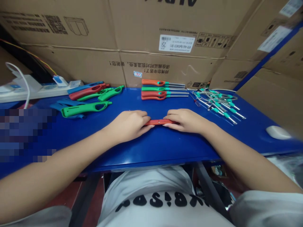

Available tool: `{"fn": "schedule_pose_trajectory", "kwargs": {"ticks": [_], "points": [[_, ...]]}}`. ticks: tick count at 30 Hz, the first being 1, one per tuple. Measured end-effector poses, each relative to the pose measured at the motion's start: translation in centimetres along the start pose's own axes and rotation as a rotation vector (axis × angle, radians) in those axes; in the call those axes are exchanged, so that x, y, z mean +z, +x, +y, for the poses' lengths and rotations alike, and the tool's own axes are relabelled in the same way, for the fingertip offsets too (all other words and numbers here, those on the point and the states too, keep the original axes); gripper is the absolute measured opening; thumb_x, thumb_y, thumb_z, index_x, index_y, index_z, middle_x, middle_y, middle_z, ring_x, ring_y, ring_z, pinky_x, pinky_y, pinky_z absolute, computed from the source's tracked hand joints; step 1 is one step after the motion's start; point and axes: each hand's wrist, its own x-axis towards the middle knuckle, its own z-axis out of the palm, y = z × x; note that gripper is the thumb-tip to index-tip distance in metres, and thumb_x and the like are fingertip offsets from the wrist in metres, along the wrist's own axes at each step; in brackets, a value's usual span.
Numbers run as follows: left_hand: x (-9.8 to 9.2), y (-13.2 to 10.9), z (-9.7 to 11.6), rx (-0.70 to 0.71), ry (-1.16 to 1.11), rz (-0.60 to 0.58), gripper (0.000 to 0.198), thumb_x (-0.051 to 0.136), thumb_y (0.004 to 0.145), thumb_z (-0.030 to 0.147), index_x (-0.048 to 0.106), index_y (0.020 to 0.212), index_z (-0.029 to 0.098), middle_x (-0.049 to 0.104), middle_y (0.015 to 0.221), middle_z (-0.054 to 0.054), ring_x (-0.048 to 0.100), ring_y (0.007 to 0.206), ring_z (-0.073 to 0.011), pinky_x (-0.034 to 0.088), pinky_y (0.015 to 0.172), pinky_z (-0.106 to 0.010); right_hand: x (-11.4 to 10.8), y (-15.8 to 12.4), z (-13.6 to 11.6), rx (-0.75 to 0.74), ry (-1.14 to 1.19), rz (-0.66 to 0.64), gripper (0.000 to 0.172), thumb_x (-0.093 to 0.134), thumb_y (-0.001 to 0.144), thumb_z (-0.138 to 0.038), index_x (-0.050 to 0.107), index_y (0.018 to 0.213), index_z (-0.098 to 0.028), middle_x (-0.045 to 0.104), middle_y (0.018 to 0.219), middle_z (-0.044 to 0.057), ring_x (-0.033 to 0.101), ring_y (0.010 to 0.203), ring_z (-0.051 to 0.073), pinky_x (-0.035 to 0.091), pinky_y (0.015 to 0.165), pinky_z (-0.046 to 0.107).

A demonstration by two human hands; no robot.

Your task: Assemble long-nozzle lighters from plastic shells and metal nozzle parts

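Observation:
Both of my hands rest on the blue table and press together on one red plastic lighter casing lying flat between them. My left hand covers its left end with fingers curled over it. My right hand grips the right end with fingers closed. Only the middle stretch of the red casing shows.
Empty red, green and blue casings lie at the back left. Three assembled lighters with metal tubes sit at the back centre. Several metal tubes with teal tips lie at the back right. Cardboard boxes wall the rear. A white object sits far right.

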Motion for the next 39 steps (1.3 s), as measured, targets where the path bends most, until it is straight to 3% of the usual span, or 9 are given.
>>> {"fn": "schedule_pose_trajectory", "kwargs": {"ticks": [3, 7, 12, 15, 19, 22, 25, 31, 39], "points": [[0.4, 0.2, -0.5, 0.019, -0.033, 0.041, 0.041, 0.041, 0.105, 0.044, 0.066, 0.089, 0.016, 0.067, 0.085, -0.005, 0.066, 0.077, -0.0206, 0.04, 0.061, -0.031, 0.2, 0.0, 0.1, -0.014, -0.015, 0.061, 0.041, 0.044, 0.105, -0.042, 0.069, 0.088, -0.014, 0.064, 0.08, 0.008, 0.056, 0.069, 0.017, 0.037, 0.064, 0.028], [0.7, 0.2, -0.6, 0.034, -0.03, 0.092, 0.039, 0.043, 0.105, 0.041, 0.065, 0.086, 0.016, 0.068, 0.084, -0.006, 0.065, 0.076, -0.0213, 0.041, 0.064, -0.031, 0.4, 0.1, 0.2, -0.02, -0.033, 0.104, 0.04, 0.045, 0.105, -0.04, 0.066, 0.084, -0.014, 0.064, 0.077, 0.007, 0.055, 0.066, 0.016, 0.037, 0.062, 0.028], [0.4, 0.3, -0.4, -0.031, -0.104, 0.112, 0.035, 0.044, 0.103, 0.037, 0.067, 0.09, 0.014, 0.071, 0.09, -0.01, 0.067, 0.085, -0.0251, 0.044, 0.068, -0.033, 0.3, 0.3, 0.2, 0.069, 0.02, 0.139, 0.031, 0.047, 0.104, -0.038, 0.067, 0.113, -0.016, 0.073, 0.101, 0.011, 0.068, 0.087, 0.022, 0.049, 0.073, 0.031], [0.4, 0.5, -0.7, -0.174, -0.45, 0.117, 0.037, 0.044, 0.102, 0.043, 0.066, 0.092, 0.016, 0.071, 0.084, -0.007, 0.067, 0.078, -0.0222, 0.045, 0.065, -0.031, 0.2, 0.3, 0.2, 0.075, 0.032, 0.172, 0.038, 0.053, 0.101, -0.035, 0.057, 0.134, -0.016, 0.071, 0.121, 0.013, 0.068, 0.108, 0.026, 0.053, 0.089, 0.038], [1.1, 1.3, -1.2, -0.437, -1.095, 0.026, 0.038, 0.048, 0.097, 0.047, 0.055, 0.074, 0.018, 0.058, 0.057, 0.001, 0.056, 0.051, -0.014, 0.044, 0.053, -0.025, 0.4, 0.0, 0.4, 0.033, 0.021, 0.185, 0.042, 0.057, 0.099, -0.031, 0.056, 0.139, -0.017, 0.07, 0.125, 0.015, 0.068, 0.112, 0.028, 0.056, 0.092, 0.043], [1.5, 1.7, -1.3, -0.535, -1.305, -0.003, 0.034, 0.051, 0.094, 0.044, 0.055, 0.074, 0.018, 0.054, 0.055, 0.002, 0.052, 0.046, -0.0121, 0.041, 0.047, -0.023, 0.7, -0.2, 0.8, 0.013, -0.012, 0.196, 0.04, 0.052, 0.101, -0.028, 0.057, 0.138, -0.014, 0.07, 0.126, 0.017, 0.069, 0.113, 0.028, 0.058, 0.094, 0.043], [1.6, 1.5, -1.2, -0.443, -1.166, 0.057, 0.036, 0.05, 0.097, 0.048, 0.066, 0.093, 0.016, 0.066, 0.071, -0.002, 0.058, 0.054, -0.0135, 0.046, 0.052, -0.025, 0.7, -0.2, 0.8, 0.006, -0.028, 0.211, 0.036, 0.048, 0.103, -0.028, 0.062, 0.132, -0.012, 0.073, 0.122, 0.018, 0.071, 0.109, 0.028, 0.059, 0.092, 0.043], [1.6, 0.5, -0.6, -0.003, -0.577, 0.158, 0.036, 0.051, 0.101, 0.044, 0.069, 0.118, 0.018, 0.072, 0.108, -0.009, 0.067, 0.097, -0.0229, 0.049, 0.085, -0.032, 0.6, -0.1, 0.2, -0.032, 0.04, 0.245, 0.03, 0.045, 0.104, -0.029, 0.07, 0.111, -0.014, 0.078, 0.104, 0.013, 0.074, 0.091, 0.024, 0.058, 0.081, 0.037], [1.4, 0.6, -1.0, -0.024, -0.465, 0.127, 0.034, 0.043, 0.105, 0.037, 0.067, 0.113, 0.014, 0.069, 0.104, -0.011, 0.066, 0.095, -0.0237, 0.051, 0.082, -0.033, 0.0, 0.0, 0.6, 0.04, 0.027, 0.198, 0.025, 0.054, 0.101, -0.03, 0.068, 0.114, -0.014, 0.075, 0.102, 0.013, 0.069, 0.091, 0.024, 0.054, 0.082, 0.036]]}}
